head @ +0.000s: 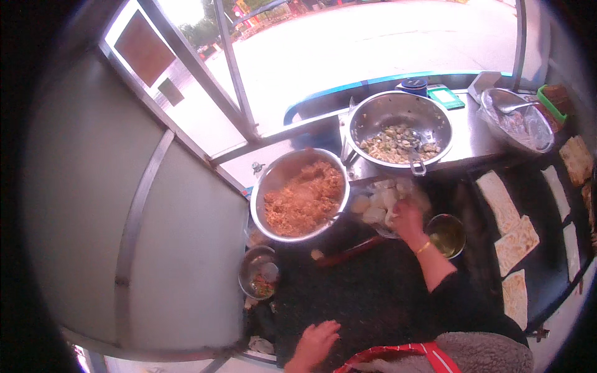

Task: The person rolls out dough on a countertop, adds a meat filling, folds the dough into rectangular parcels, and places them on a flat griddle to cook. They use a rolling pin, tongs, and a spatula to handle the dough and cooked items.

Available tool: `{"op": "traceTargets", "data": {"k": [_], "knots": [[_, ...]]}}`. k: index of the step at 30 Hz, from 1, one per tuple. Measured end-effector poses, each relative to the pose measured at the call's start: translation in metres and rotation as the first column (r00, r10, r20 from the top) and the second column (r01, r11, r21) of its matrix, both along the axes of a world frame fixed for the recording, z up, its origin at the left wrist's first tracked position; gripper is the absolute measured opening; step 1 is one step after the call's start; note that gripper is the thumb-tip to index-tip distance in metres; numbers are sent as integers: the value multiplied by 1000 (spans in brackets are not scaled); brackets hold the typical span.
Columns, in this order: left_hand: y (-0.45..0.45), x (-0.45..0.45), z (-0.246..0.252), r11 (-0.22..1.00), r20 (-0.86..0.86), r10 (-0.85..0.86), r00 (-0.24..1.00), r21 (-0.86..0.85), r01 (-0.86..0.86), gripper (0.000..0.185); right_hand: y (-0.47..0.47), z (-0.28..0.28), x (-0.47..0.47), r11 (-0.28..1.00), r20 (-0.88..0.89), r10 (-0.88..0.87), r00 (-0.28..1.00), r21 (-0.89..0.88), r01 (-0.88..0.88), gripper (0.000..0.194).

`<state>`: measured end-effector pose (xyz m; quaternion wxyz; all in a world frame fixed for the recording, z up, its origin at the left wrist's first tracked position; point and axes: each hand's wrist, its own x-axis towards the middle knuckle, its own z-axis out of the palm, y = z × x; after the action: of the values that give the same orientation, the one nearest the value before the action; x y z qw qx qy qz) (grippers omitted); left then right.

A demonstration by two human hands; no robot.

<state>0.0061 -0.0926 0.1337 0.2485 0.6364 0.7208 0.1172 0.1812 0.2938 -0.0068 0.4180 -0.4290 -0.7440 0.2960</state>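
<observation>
My right hand [406, 219], with a yellow bracelet at its wrist, reaches down among pale dough pieces [375, 214] in a container behind the black worktop [364, 289]. Its fingertips touch the dough; whether they grip a piece cannot be told. My left hand [318, 344] is over the near left edge of the worktop, fingers spread and holding nothing. A dark red rolling pin [347, 253] lies on the worktop between the hands and the bowls. Left of the dough stands a steel bowl of reddish-brown filling [303, 200]. A bowl of yellow oil [446, 236] sits just right of my right wrist.
A large steel bowl [399, 100] holds chopped filling and a spoon. Flatbreads [517, 245] lie on the dark griddle [543, 275] at right. A small steel bowl [259, 272] stands at left, beside the wall panel [186, 261]. A plastic-lined bowl [517, 121] is at back right.
</observation>
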Motion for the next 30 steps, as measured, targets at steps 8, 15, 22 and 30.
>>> {"op": "traceTargets", "data": {"k": [8,15,22,30], "knots": [[107,6,16,896,999,-11,44,29,-444,73,-191,125,17,739,-797,-105,595,-463,-489,28],[100,71,45,992,815,3,-579,-77,-103,90,-266,208,2,965,-41,193,980,186,-182,61],[29,90,71,988,851,120,-512,-155,-27,90,-340,235,-22,944,182,112,977,289,-162,74],[-51,11,33,952,758,301,-579,-273,138,91,-397,218,-28,800,-265,512,817,-199,-566,63]]}}
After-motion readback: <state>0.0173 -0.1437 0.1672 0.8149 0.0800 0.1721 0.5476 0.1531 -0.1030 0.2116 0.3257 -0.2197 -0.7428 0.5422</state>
